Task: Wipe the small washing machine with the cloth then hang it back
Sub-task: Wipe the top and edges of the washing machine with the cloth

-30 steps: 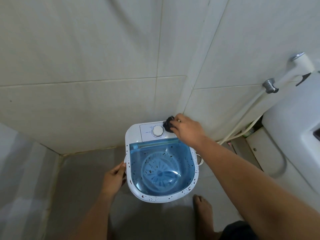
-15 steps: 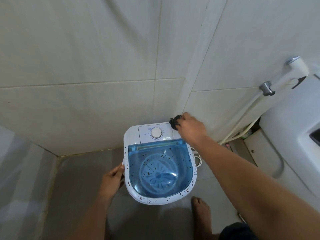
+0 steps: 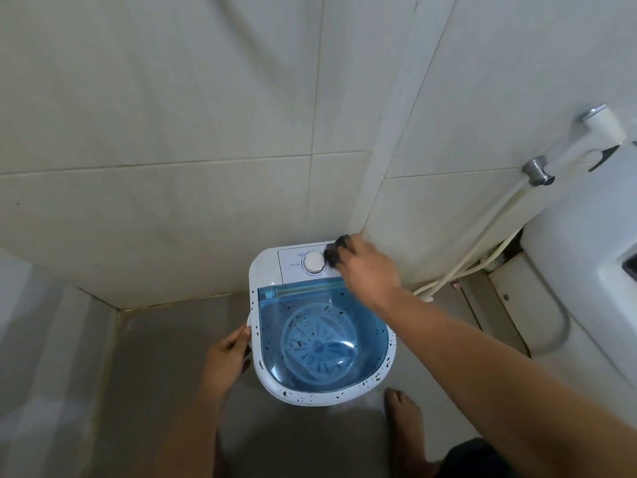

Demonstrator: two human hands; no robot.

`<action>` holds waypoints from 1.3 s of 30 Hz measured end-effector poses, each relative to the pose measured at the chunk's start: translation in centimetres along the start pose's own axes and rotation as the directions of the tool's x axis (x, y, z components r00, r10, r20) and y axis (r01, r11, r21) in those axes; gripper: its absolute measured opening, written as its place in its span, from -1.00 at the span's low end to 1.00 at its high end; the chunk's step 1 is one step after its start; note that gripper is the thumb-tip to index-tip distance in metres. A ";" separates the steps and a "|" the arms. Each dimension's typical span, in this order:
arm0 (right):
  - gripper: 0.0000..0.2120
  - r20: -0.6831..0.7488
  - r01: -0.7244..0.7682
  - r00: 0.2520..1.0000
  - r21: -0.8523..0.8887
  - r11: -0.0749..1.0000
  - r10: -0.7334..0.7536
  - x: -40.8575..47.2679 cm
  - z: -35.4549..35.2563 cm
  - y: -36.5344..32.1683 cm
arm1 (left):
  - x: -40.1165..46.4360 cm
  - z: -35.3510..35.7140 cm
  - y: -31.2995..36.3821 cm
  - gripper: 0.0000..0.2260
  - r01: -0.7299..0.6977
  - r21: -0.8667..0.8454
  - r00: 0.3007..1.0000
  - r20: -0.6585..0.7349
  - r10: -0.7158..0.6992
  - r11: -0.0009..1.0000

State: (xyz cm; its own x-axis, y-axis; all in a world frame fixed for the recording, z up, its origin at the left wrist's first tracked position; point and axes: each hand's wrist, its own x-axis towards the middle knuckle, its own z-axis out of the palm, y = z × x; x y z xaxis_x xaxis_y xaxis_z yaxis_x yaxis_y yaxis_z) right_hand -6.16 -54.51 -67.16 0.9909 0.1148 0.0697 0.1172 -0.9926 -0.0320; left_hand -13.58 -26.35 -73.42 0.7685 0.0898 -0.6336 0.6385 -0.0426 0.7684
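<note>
A small white washing machine [image 3: 265, 274] with a clear blue lid stands on the floor against the tiled wall. Dark specks dot its rim and lid. A white dial [image 3: 314, 262] sits on its back control panel. My right hand [image 3: 370, 267] presses a bunched dark cloth [image 3: 336, 251] onto the panel just right of the dial. My left hand [image 3: 225, 360] grips the machine's left side at a handle.
A white toilet [image 3: 586, 270] fills the right side, with a bidet sprayer [image 3: 601, 127] and its hose [image 3: 482, 243] on the wall beside it. My bare foot [image 3: 405, 422] stands just right of the machine's front. Tiled walls meet in a corner behind the machine.
My right hand with the cloth slid from the panel's back right corner leftward, close to the dial. My left hand kept its hold on the machine's side.
</note>
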 end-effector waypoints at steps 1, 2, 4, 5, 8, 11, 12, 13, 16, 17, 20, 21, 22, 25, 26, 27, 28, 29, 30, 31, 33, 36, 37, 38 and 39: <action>-0.76 0.015 0.110 0.994 -0.005 0.994 -0.110 -1.3 0.3 -0.3 | 0.1 0.0 -0.1 -0.74 0.004 0.003 1.000 0.000 -0.004 1.000; -0.73 0.030 0.197 0.980 -0.005 0.980 -0.197 -2.5 0.6 -0.1 | 0.2 0.0 -0.1 -0.74 0.006 0.002 1.000 0.002 -0.006 1.000; -0.67 0.042 0.272 0.962 -0.034 0.962 -0.271 -2.9 0.6 1.2 | 0.2 0.1 -0.2 -0.74 0.008 -0.011 1.000 -0.002 -0.008 1.000; -0.68 0.047 0.215 0.976 -0.047 0.975 -0.213 -2.4 0.2 1.8 | 0.2 0.1 -0.3 -0.74 0.008 -0.014 1.000 -0.005 -0.008 1.000; -0.75 0.023 -0.153 0.988 0.025 0.988 0.153 -0.1 -0.7 2.3 | 0.1 0.1 -0.2 -0.74 0.004 -0.010 1.000 -0.006 -0.004 1.000; -0.74 0.010 -0.080 0.997 0.036 0.996 0.080 -1.2 -0.3 0.1 | 0.1 0.2 -0.2 -0.74 0.003 -0.016 1.000 -0.010 -0.003 1.000; -0.73 0.000 0.042 0.999 0.033 0.999 -0.042 -2.4 0.1 -0.6 | 0.2 0.2 -0.2 -0.74 0.002 -0.022 1.000 -0.009 -0.003 1.000; -0.71 -0.001 0.167 0.986 0.038 0.985 -0.167 -3.6 0.4 -0.8 | 0.3 0.2 -0.2 -0.74 0.004 -0.027 1.000 -0.007 -0.004 1.000; -0.65 -0.024 0.301 0.953 0.016 0.953 -0.301 -4.0 0.8 1.2 | 0.3 0.2 -0.4 -0.73 0.002 -0.030 1.000 0.001 -0.002 1.000; -0.65 -0.034 0.237 0.971 0.011 0.971 -0.237 -3.1 0.7 2.0 | 0.2 0.2 -0.4 -0.73 0.000 -0.034 1.000 -0.001 0.000 0.999; -0.70 -0.067 -0.054 0.996 0.074 0.996 0.059 0.0 0.5 3.3 | 0.1 0.2 -0.3 -0.73 -0.002 -0.034 1.000 -0.004 0.001 0.999; -0.71 -0.049 -0.120 0.991 0.108 0.987 0.126 0.9 0.5 3.2 | 0.1 0.3 -0.3 -0.72 -0.002 -0.037 1.000 -0.008 0.001 0.999; -0.71 -0.027 -0.169 0.984 0.137 0.976 0.175 1.7 0.5 3.1 | 0.0 0.3 -0.2 -0.72 -0.001 -0.042 1.000 -0.012 0.000 0.999; -0.70 0.030 -0.247 0.969 0.162 0.955 0.245 3.0 -0.1 2.6 | -0.2 0.4 0.1 -0.72 0.011 -0.048 1.000 -0.023 -0.012 0.999; -0.70 0.035 -0.256 0.967 0.157 0.954 0.254 2.8 -0.3 2.4 | -0.2 0.4 0.2 -0.72 0.015 -0.047 1.000 -0.026 -0.016 0.999; -0.70 0.034 -0.247 0.969 0.145 0.958 0.245 2.2 -0.2 2.1 | -0.3 0.4 0.2 -0.72 0.018 -0.049 0.999 -0.031 -0.019 0.999; -0.69 0.021 -0.197 0.980 0.133 0.971 0.196 1.2 -0.1 1.8 | -0.2 0.4 0.1 -0.72 0.019 -0.051 0.999 -0.034 -0.020 0.999; -0.68 0.004 -0.094 0.996 0.123 0.988 0.094 -0.2 0.1 1.4 | -0.2 0.4 0.1 -0.72 0.019 -0.056 0.999 -0.033 -0.021 0.998; -0.67 0.005 0.047 0.999 0.124 0.991 -0.048 -1.8 0.4 1.2 | -0.2 0.3 0.1 -0.71 0.021 -0.059 0.999 -0.030 -0.023 0.998; -0.65 0.015 0.186 0.982 0.141 0.972 -0.190 -3.3 0.6 1.1 | -0.2 0.4 0.0 -0.71 0.022 -0.060 0.999 -0.024 -0.024 0.998; -0.63 0.049 0.274 0.956 0.203 0.940 -0.289 -3.9 0.3 1.7 | -0.3 0.4 0.1 -0.72 0.021 -0.060 1.000 -0.022 -0.022 0.998; -0.62 -0.016 0.001 1.000 0.277 0.961 0.004 -0.3 -1.0 2.3 | -0.3 0.4 0.3 -0.73 0.024 -0.057 0.999 -0.024 -0.026 0.998; -0.65 -0.029 -0.112 0.992 0.288 0.951 0.126 1.2 -1.1 2.3 | -0.3 0.4 0.2 -0.73 0.026 -0.058 0.999 -0.022 -0.027 0.998; -0.69 -0.014 -0.198 0.978 0.281 0.939 0.210 2.5 -1.1 1.8 | -0.3 0.3 0.1 -0.73 0.025 -0.055 0.999 -0.022 -0.026 0.998; -0.71 0.018 -0.243 0.969 0.272 0.931 0.247 3.7 -1.1 0.9 | -0.3 0.3 0.1 -0.73 0.023 -0.051 0.999 -0.022 -0.024 0.998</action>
State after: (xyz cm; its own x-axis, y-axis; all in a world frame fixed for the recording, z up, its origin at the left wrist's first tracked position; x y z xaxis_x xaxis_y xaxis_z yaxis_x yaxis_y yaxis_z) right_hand -2.50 -55.03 -65.86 0.9902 -0.1335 0.0420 -0.1134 -0.9412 -0.3182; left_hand -13.71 -26.72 -73.17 0.7519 0.1128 -0.6496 0.6528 0.0106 0.7574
